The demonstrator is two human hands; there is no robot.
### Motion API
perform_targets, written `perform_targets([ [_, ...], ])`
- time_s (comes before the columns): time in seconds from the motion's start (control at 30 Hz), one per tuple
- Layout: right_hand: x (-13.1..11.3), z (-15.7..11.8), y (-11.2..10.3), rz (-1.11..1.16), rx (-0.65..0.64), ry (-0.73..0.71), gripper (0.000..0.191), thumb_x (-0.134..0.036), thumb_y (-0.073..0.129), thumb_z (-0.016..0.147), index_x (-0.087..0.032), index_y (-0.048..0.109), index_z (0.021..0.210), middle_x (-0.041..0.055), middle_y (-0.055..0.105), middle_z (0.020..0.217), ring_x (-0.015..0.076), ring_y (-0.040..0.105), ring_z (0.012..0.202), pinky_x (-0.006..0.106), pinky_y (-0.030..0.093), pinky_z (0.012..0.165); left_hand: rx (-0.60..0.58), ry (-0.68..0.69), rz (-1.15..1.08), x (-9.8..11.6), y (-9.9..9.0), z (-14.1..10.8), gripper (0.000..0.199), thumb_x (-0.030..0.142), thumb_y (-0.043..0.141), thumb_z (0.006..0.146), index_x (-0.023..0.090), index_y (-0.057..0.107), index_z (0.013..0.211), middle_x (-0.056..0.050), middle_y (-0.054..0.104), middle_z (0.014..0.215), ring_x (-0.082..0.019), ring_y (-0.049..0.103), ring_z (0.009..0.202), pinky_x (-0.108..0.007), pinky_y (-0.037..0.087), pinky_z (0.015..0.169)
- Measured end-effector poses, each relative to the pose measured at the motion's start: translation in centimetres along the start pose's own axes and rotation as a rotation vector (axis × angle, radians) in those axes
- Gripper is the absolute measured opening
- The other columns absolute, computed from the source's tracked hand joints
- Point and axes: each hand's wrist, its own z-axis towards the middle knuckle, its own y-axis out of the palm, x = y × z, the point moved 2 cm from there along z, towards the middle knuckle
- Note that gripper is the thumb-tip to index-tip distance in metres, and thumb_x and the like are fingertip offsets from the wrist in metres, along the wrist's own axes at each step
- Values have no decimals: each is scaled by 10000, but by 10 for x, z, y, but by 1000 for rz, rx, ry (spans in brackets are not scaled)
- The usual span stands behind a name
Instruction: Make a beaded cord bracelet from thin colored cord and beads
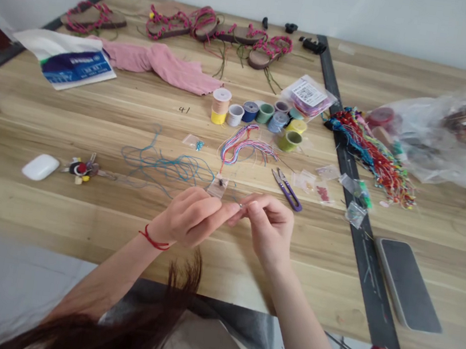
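Working over a wooden tabletop (61, 127), two bare hands meet near its front edge. Pink-corded sandals (176, 23) line the far side, a plastic bag (441, 140) lies at the right, and a phone (406, 284) rests near the right front corner. Closer in, thread spools (259, 114) stand in a loose cluster, a blue thread tangle (165, 165) lies left of the hands, and purple snips (287, 189) lie just beyond the right hand (271, 229). The left hand (187, 217), a red cord (154, 240) around its wrist, reaches across toward the right one. A small clear packet (217, 186) sits just beyond the left fingers (225, 213), whose tips are drawn narrow. Whether they hold anything, I cannot tell. Between the hands, a tiny metal piece (241, 205) glints, nearer the right hand and apparently pinched in the narrow grip of the right fingers (251, 207). It is almost too small to read, but its long axis seems to run crosswise between the hands, pointing toward the left fingertips.
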Motion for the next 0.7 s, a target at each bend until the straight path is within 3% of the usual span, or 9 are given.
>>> perform_targets([
  [0.23,1,1,0,27,-45,6,287,-402,655,855,-201,632,651,5,692,666,135,654,577,306,559,667,-17,3,-1,1,0,0,156,106,569,888,117,612,1037,-17,512,856,-90,522,693,-243,439,615],
  [0.7,2,1,0,39,-80,-6,314,-443,655,842,-207,596,644,12,662,659,160,659,644,306,544,634,-6,-17,-40,1,1,-1,144,120,544,907,110,609,1034,-16,516,847,-91,518,688,-245,436,604],
])
